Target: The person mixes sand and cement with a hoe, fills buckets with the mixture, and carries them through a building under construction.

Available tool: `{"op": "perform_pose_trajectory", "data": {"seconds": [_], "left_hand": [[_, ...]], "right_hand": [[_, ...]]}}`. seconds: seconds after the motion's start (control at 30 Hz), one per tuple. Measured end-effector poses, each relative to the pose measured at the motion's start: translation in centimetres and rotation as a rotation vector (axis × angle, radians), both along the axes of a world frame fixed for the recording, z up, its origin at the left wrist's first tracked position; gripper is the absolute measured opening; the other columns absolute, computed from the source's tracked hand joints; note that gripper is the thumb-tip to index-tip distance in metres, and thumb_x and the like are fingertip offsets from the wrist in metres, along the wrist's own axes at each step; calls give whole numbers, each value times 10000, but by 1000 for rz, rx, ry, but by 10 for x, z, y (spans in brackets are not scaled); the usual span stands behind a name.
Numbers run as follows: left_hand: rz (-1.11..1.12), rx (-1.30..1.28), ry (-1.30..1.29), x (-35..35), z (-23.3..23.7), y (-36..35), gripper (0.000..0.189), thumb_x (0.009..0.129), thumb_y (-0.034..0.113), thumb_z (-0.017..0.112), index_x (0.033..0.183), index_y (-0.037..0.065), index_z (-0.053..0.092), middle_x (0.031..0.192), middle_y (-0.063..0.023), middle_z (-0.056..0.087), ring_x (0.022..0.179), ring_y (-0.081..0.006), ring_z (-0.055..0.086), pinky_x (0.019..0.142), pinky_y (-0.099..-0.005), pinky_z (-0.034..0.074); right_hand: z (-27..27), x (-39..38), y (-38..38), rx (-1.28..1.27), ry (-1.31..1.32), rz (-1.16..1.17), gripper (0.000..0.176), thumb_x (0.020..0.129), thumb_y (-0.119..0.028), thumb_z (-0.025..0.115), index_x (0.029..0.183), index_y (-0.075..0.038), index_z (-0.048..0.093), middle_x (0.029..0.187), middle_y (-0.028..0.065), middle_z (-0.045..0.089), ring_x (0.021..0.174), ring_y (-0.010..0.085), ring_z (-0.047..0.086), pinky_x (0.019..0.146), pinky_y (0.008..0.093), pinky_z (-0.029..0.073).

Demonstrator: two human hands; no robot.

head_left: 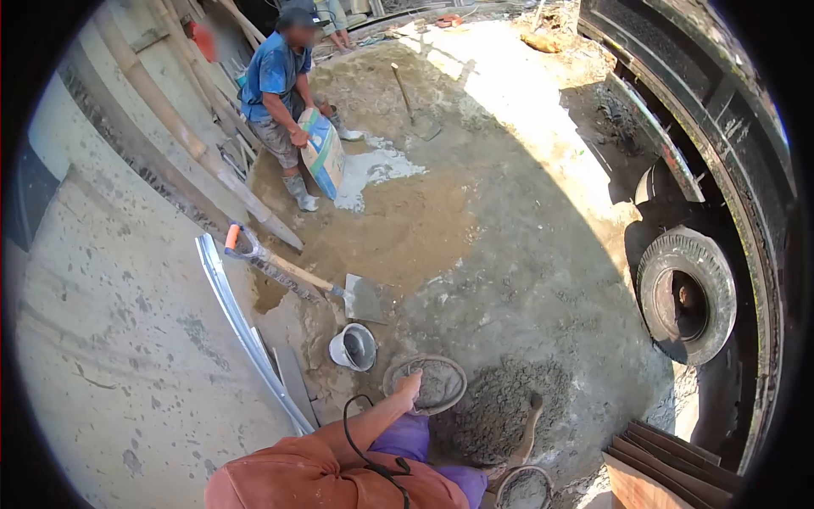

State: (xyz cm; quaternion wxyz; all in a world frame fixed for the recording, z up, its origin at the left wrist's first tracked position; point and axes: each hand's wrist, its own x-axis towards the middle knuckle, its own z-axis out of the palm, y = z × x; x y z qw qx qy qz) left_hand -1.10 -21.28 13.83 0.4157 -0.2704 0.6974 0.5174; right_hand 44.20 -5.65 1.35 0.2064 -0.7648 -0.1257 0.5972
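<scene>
My left hand (409,390) is closed over the near rim of a shallow round basin (462,379) coated with grey mortar. Right beside the basin lies a heap of wet mortar (500,407). Low in the view, partly hidden by my purple-clad knee, my right hand (502,469) is around a wooden tool handle (528,433). The far end of the handle, crusted grey, goes into the heap, and the tool's head is hidden there. A second mortar-coated basin (548,492) stands just below that hand. Left of the first basin is a pale bucket (341,349).
A person (275,89) tips a cement bag (320,157) over sand. A shovel (297,270) lies beyond the bucket; a hoe (403,93) stands farther off. Metal strips (250,335) lie at left. A tire (716,284) and brown boards (666,467) are at right.
</scene>
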Motion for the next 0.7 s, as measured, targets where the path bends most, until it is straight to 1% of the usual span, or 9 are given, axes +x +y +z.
{"op": "perform_pose_trajectory", "data": {"seconds": [0.13, 0.3, 0.33, 0.4, 0.43, 0.53, 0.6, 0.63, 0.7], "left_hand": [[144, 32, 69, -73, 32, -2, 426, 917, 422, 592, 639, 116, 489, 503, -2, 394, 374, -145, 349, 376, -344, 248], [363, 35, 85, -155, 51, 7, 378, 887, 412, 627, 690, 106, 525, 524, -6, 390, 421, -154, 384, 408, -349, 297], [398, -11, 108, -168, 56, 10, 350, 879, 414, 627, 770, 84, 581, 569, -27, 441, 447, -167, 404, 429, -345, 326], [446, -35, 106, -197, 40, 5, 414, 863, 407, 629, 1050, 38, 645, 801, -73, 589, 530, -188, 472, 457, -346, 368], [494, -82, 80, -208, 55, 12, 331, 913, 459, 544, 723, 203, 458, 506, 28, 284, 379, -132, 305, 374, -316, 222], [547, -50, 132, -245, 41, 5, 317, 891, 472, 533, 731, 208, 459, 521, 25, 291, 410, -141, 300, 410, -322, 235], [493, 137, 188, -257, 43, -3, 322, 866, 490, 517, 719, 210, 458, 534, 23, 304, 434, -152, 278, 443, -323, 247], [470, 101, 173, -269, 36, -3, 322, 866, 490, 517, 719, 210, 458, 534, 23, 304, 434, -152, 278, 443, -323, 247], [698, -176, 14, -291, 6, -12, 324, 864, 482, 494, 695, 211, 440, 545, 24, 311, 440, -156, 256, 456, -322, 262]], "right_hand": [[39, -140, 30, 37, 96, -53, 343, 886, -317, 471, 1033, -34, 599, 814, 171, 629, 714, 320, 597, 653, 498, 521], [55, -179, 38, 32, 62, -66, 339, 890, -314, 464, 1037, -35, 588, 809, 169, 617, 689, 317, 586, 635, 489, 518], [57, -179, 39, 21, 53, -79, 338, 891, -313, 462, 1038, -35, 585, 808, 169, 615, 684, 317, 584, 631, 487, 517], [56, -181, 46, 1, 29, -95, 336, 893, -312, 459, 1039, -36, 581, 806, 168, 610, 674, 316, 580, 624, 484, 516], [56, -178, 48, -10, 17, -105, 335, 894, -312, 458, 1040, -36, 578, 805, 167, 608, 669, 315, 578, 620, 482, 515], [47, -172, 59, -48, -2, -124, 332, 896, -310, 453, 1043, -36, 572, 802, 166, 601, 654, 314, 571, 609, 477, 514], [42, -175, 69, -77, -8, -144, 330, 898, -309, 450, 1044, -37, 567, 801, 165, 596, 644, 312, 567, 602, 473, 512], [39, -177, 72, -91, -12, -154, 329, 899, -308, 449, 1045, -37, 565, 800, 165, 594, 639, 312, 565, 598, 472, 512], [38, -184, 77, -127, -21, -174, 327, 901, -307, 446, 1047, -38, 560, 798, 164, 590, 629, 311, 561, 591, 468, 511]]}}
